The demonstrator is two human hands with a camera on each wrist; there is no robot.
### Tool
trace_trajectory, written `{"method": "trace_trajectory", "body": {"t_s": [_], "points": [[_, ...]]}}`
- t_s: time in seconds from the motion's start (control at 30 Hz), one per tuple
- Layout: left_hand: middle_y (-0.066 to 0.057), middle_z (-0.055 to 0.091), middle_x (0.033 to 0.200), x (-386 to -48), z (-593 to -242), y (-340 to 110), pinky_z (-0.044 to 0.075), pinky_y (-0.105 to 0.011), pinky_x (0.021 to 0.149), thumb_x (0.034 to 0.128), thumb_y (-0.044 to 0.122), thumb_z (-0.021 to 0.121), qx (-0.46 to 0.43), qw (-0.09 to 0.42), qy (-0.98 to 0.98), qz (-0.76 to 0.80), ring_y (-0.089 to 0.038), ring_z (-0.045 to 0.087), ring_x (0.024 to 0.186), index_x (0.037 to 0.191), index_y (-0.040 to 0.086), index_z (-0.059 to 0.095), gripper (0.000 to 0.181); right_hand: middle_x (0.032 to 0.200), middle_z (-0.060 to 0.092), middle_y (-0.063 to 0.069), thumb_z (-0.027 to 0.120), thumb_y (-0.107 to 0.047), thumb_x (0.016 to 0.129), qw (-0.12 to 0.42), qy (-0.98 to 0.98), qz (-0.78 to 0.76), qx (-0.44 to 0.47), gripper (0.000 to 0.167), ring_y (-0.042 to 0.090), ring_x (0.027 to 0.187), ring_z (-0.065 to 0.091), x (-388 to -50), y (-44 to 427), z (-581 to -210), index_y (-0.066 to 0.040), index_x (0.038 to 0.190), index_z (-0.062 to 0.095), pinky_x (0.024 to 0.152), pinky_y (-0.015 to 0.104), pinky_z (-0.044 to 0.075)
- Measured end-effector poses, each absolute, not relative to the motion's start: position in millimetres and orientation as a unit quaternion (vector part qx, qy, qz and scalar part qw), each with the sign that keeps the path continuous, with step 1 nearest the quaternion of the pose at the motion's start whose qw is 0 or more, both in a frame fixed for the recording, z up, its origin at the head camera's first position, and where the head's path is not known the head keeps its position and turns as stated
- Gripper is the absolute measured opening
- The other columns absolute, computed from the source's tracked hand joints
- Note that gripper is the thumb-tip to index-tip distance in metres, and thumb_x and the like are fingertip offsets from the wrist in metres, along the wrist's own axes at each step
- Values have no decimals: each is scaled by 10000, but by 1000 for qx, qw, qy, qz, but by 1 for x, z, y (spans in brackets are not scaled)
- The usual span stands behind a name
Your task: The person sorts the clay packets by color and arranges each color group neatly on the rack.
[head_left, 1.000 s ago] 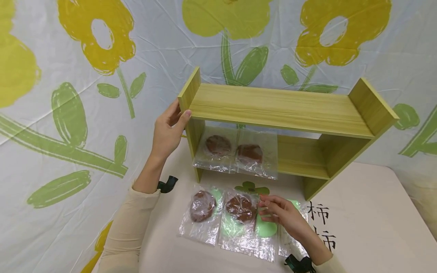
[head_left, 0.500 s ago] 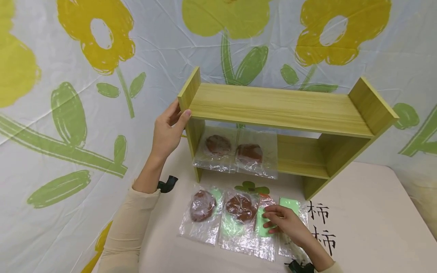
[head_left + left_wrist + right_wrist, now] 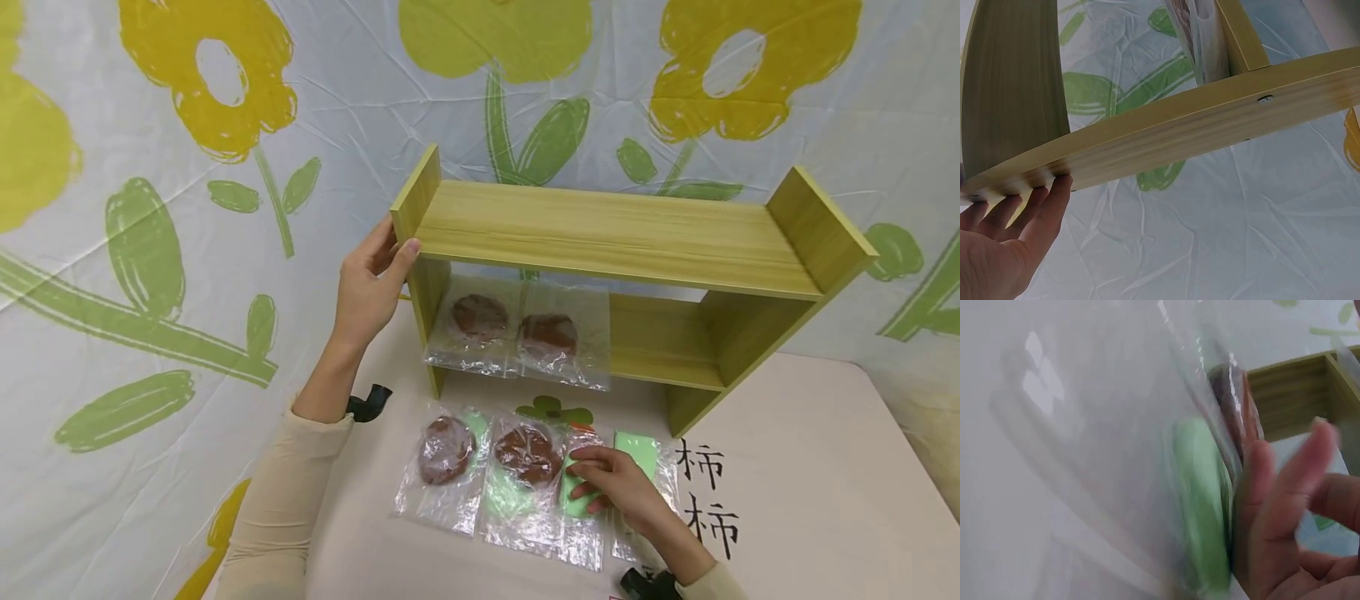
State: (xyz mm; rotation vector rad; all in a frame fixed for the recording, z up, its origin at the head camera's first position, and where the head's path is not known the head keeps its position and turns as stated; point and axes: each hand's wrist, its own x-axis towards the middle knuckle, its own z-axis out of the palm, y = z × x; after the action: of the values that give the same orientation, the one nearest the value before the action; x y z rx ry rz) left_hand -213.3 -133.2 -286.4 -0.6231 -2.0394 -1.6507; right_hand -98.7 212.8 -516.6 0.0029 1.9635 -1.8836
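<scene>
In the head view my left hand [image 3: 367,296] grips the left side panel of a wooden shelf unit [image 3: 615,229], thumb at the front edge. Its fingertips lie against the panel's outer face [image 3: 1210,131] in the left wrist view. My right hand [image 3: 630,492], fingers loosely bent, hovers at a clear bag with a green piece [image 3: 572,492]; contact is unclear. The right wrist view shows the hand [image 3: 1291,537] beside clear plastic and a green piece [image 3: 1200,500]. Left of it lie bags with brown discs [image 3: 527,454] [image 3: 446,450].
Two bagged brown discs [image 3: 480,317] [image 3: 549,333] rest on the middle shelf's left half, bag edges hanging over the front. A bag with a green piece [image 3: 636,454] lies on the table [image 3: 810,467] under my right forearm's left side. Flowered cloth [image 3: 337,125] hangs behind.
My right hand has drawn slightly down from the brown disc bag's edge, uncovering the top of the bag with the green piece and an orange-red patch. My left hand has not moved.
</scene>
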Motion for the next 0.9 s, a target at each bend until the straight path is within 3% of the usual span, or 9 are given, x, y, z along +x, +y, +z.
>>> {"method": "trace_trajectory", "body": {"t_s": [0.13,0.27,0.37,0.6,0.8,0.9], "points": [[-138,582,1392,-213,-286,-133,555,-285,841,1005,57,599,-223,219,-737,-599,-248,582,1245,1491,33,468,503,963,692,199,623,-119,993,195,738,-646,7,355,247,657,688,-103,209,-520,168,1194,565,444,254,509],[-149,587,1383,-213,-285,-133,556,-284,836,1005,50,597,-224,220,-736,-600,-253,588,1236,1485,21,472,497,751,671,115,657,-174,978,174,800,-573,-7,236,239,518,652,-105,205,-522,60,940,654,402,315,514],[-158,594,1371,-213,-286,-133,550,-284,848,1003,46,598,-226,222,-736,-598,-247,593,1230,1478,11,477,491,674,650,84,670,-186,967,169,828,-534,-23,233,226,466,633,-106,202,-524,11,844,643,403,368,530],[-148,586,1385,-213,-287,-133,546,-276,859,1004,46,598,-230,226,-737,-594,-238,585,1242,1483,23,476,495,643,620,66,629,-134,977,160,840,-517,-42,209,185,449,605,-108,197,-526,-2,816,609,391,364,521],[-146,575,1399,-214,-288,-133,526,-339,935,1008,55,594,-231,223,-737,-594,-251,574,1257,1483,24,477,490,672,616,80,607,-94,966,142,834,-532,-26,127,209,475,587,-105,195,-525,-24,861,595,375,362,502],[-143,573,1402,-214,-289,-134,519,-356,950,1008,60,594,-229,222,-737,-596,-257,570,1261,1483,25,478,489,732,631,102,596,-82,975,136,812,-568,-4,107,239,550,629,-102,193,-523,-1,906,585,435,379,547]]}}
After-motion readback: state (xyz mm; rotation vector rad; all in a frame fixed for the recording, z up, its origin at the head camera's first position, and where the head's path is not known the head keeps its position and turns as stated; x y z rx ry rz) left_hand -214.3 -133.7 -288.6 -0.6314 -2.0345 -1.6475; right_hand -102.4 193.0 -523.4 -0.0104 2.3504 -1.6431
